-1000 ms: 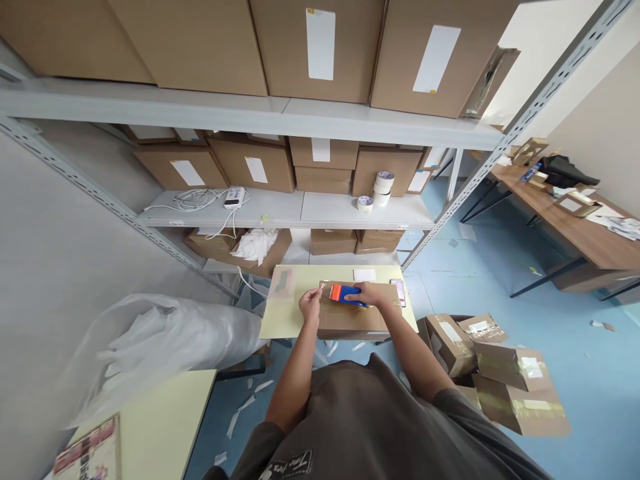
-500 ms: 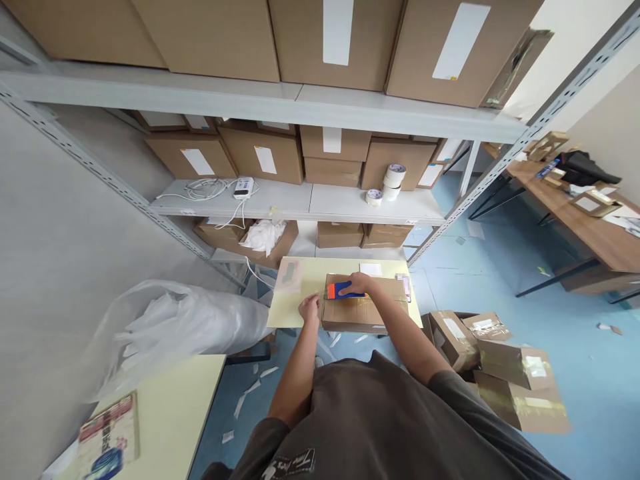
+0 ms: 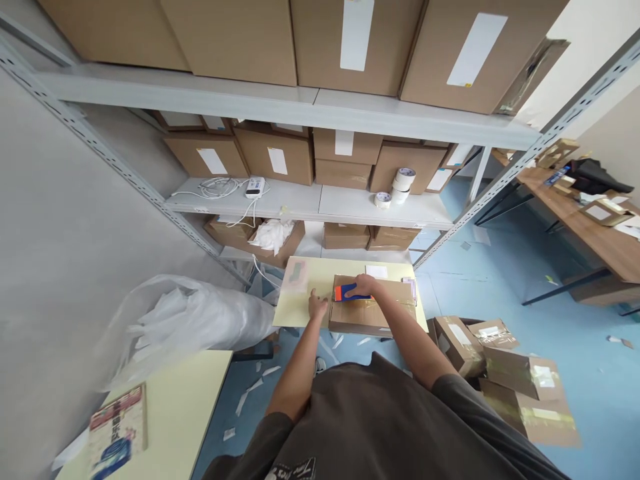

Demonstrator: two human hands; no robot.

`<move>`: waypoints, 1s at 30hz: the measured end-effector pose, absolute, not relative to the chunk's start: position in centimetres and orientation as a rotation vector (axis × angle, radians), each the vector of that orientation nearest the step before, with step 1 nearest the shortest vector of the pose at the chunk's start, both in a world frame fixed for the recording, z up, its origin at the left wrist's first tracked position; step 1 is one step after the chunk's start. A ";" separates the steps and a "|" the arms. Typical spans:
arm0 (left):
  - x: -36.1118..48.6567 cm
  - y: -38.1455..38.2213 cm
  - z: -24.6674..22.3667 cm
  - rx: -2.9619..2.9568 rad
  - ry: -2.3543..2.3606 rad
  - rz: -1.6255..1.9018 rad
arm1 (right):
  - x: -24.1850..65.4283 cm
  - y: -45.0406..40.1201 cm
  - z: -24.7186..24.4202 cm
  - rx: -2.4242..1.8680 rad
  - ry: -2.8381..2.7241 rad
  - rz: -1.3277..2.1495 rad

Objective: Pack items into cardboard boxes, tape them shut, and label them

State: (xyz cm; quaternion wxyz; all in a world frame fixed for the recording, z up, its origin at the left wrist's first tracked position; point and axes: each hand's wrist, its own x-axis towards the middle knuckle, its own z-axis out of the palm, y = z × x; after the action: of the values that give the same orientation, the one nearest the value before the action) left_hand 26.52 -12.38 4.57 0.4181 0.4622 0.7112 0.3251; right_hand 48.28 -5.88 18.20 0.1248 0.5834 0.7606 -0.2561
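A brown cardboard box (image 3: 370,317) lies on a pale yellow table, close in front of me. My right hand (image 3: 361,287) is wrapped around a blue and orange tape dispenser (image 3: 345,293) on top of the box. Shiny tape runs across the box's top toward the right. Just left of the box is my left hand (image 3: 317,306), its index finger and thumb apart and nothing visible in it. Whether it touches the box's left edge is hard to tell.
The pale yellow table (image 3: 295,310) stands against a grey shelf rack (image 3: 295,203) loaded with boxes. White tape rolls (image 3: 400,187) sit on the middle shelf. Taped boxes (image 3: 523,380) are piled on the floor at right. A bulky plastic bag (image 3: 200,317) stands at left.
The fingers of my left hand have spread from a closed pinch. My right hand keeps its grip on the tape dispenser over the box. The view has shifted slightly.
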 end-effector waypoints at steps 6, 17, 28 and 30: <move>24.3 -11.2 7.4 1.594 1.221 0.673 | 48.0 -5.6 18.5 1.682 2.182 -0.765; 23.5 -8.9 10.3 1.924 1.253 0.184 | 48.6 -6.8 20.0 1.698 2.106 -0.757; 23.3 -8.3 9.8 1.893 1.263 0.098 | 62.0 -9.1 21.3 1.897 2.024 -0.680; 23.3 -8.2 9.9 1.871 1.257 0.109 | 65.7 -10.3 21.5 1.945 2.018 -0.677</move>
State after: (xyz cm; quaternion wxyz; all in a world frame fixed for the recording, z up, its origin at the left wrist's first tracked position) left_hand 23.31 -8.22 9.91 0.4281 0.7493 0.5033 0.0438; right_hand 65.66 -10.26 21.46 0.1288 0.6688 0.6942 -0.2330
